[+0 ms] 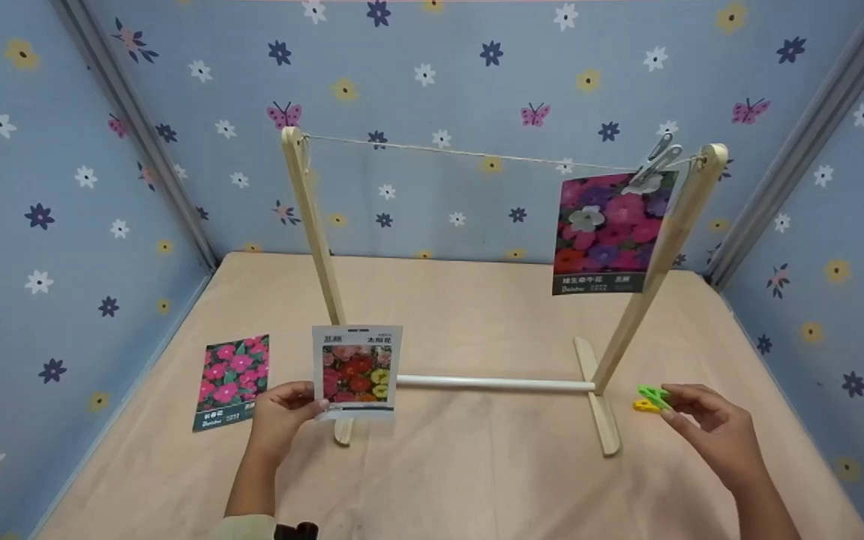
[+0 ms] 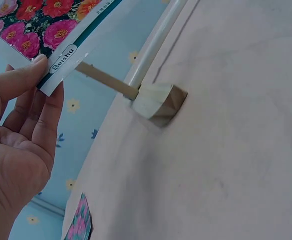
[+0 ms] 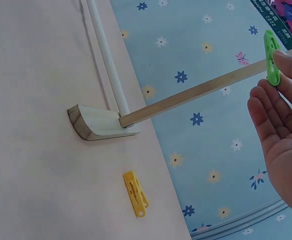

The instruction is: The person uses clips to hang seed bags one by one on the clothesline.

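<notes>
Between thumb and fingers my left hand (image 1: 282, 420) pinches a white-bordered seed packet (image 1: 358, 371) by its lower left corner, upright in front of the rack's left post. In the left wrist view the packet's lower edge reads "Beishu". My right hand (image 1: 717, 431) pinches a green clothespin (image 3: 271, 57) above the table, right of the rack's right foot. A yellow clothespin (image 3: 135, 194) lies on the table below it. Another seed packet (image 1: 612, 232) hangs near the right end of the string (image 1: 469, 154), where white clothespins (image 1: 657, 161) are clipped. A pink-flowered packet (image 1: 231, 379) lies left of my left hand.
The wooden rack has a left post (image 1: 316, 232), a right post (image 1: 664, 255) and a white crossbar (image 1: 492, 384) low between them. Its right foot (image 1: 598, 405) rests on the cloth-covered table (image 1: 469, 472). Flower-patterned panels (image 1: 432, 82) enclose the table's back and sides.
</notes>
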